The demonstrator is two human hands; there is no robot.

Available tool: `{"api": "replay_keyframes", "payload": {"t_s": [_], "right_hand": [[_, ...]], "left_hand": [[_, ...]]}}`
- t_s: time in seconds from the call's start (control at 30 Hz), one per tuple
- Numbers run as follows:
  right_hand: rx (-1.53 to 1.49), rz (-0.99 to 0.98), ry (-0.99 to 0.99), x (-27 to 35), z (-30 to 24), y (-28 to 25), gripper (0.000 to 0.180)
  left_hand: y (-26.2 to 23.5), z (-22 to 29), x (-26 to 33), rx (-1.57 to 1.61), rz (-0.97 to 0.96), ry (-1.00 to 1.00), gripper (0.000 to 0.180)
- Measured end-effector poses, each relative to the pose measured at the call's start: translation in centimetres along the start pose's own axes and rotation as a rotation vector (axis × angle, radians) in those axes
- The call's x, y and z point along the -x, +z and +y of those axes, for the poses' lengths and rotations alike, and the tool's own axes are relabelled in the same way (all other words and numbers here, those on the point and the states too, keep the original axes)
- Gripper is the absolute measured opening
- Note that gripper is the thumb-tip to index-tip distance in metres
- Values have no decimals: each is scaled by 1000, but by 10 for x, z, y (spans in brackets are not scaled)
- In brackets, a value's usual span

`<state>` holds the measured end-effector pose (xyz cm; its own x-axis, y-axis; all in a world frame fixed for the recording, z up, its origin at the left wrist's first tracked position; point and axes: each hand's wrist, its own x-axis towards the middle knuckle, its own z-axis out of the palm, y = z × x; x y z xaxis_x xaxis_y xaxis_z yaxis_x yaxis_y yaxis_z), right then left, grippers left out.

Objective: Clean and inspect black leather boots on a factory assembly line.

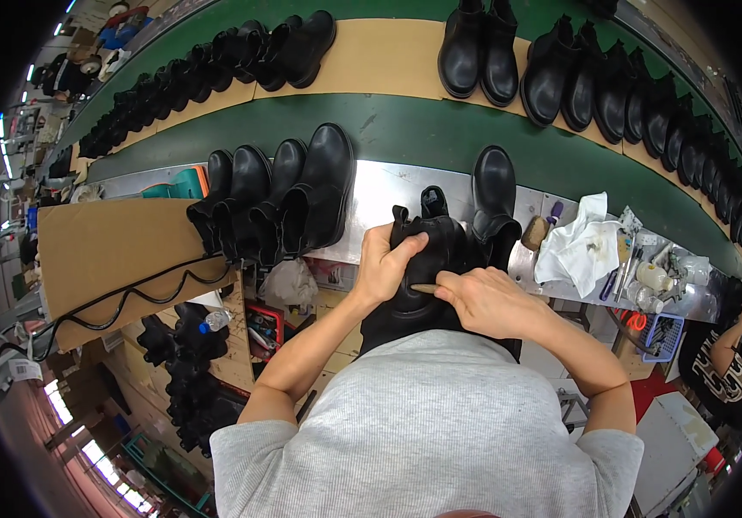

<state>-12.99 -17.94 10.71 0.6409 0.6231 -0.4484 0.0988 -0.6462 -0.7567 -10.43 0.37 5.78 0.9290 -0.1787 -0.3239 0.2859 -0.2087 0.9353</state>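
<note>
A black ankle boot [440, 246] is held close to my body, its opening and pull loops pointing away from me. My left hand [379, 269] grips it at the left side, thumb pressed on the leather. My right hand [487, 302] is closed around a slim tan stick-like tool [423, 288], whose tip touches the boot. What the tool is made of, I cannot tell. Just beyond, another black boot [493, 186] stands on the metal bench [375, 194]. The lower part of the held boot is hidden by my hands and shirt.
Several black boots [319, 186] stand at left on the bench, beside a cardboard sheet [120, 250]. At right lie a white cloth [585, 246], a brown block [536, 233] and small bottles [654, 276]. More boots [466, 52] line the green conveyor [405, 129]. A person [725, 354] is at far right.
</note>
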Motion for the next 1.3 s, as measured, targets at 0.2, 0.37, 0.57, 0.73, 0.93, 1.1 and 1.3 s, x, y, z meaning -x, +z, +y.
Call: {"api": "replay_keyframes", "payload": {"t_s": [0.2, 0.37, 0.57, 0.73, 0.93, 1.1, 1.3], "right_hand": [[-181, 120, -179, -2, 23, 14, 23], [3, 74, -61, -1, 6, 1, 22], [-98, 113, -139, -1, 23, 9, 20], [-29, 107, -127, -1, 8, 3, 19], [244, 205, -170, 3, 11, 1, 18], [66, 140, -241, 1, 21, 2, 17], [323, 226, -216, 0, 7, 11, 12]], "left_hand": [[3, 1, -1, 77, -25, -8, 27], [2, 1, 0, 62, -23, 3, 27], [2, -3, 0, 122, -9, -21, 27], [4, -2, -1, 75, -10, -20, 27], [3, 0, 1, 81, -28, -16, 27], [4, 1, 1, 88, -37, -19, 27], [2, 7, -1, 43, -43, -30, 24]]}}
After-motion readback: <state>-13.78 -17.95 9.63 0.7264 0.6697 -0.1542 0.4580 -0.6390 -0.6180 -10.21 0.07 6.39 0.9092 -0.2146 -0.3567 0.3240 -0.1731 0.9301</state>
